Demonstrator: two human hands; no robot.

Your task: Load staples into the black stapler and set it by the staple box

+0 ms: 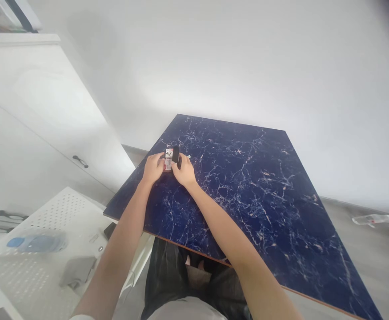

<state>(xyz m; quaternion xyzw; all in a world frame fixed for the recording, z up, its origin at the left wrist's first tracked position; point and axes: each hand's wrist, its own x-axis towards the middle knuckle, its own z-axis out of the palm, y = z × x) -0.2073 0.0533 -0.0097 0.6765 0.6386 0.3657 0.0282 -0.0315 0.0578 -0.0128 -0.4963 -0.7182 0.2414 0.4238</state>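
Note:
Two small white-and-red printed packs [169, 153] lie one behind the other near the left edge of the blue table, with a black item [176, 153] along their right side. Whether the packs sit inside the black item is too small to tell. My left hand [153, 169] closes on the packs from the left, its thumb at the nearer one. On the other side my right hand [185, 172] has its fingers bent around the black item and its thumb over the near pack's edge. A bit of something white [189, 156] shows just beyond my right fingers.
The blue marbled table [247, 191] stands near a white wall [247, 66]. At left are a white cabinet [47, 115] and a white perforated stand [81, 206] carrying a blue-capped bottle [42, 243] and a grey pouch [78, 270]. Clear plastic [379, 220] lies on the floor at right.

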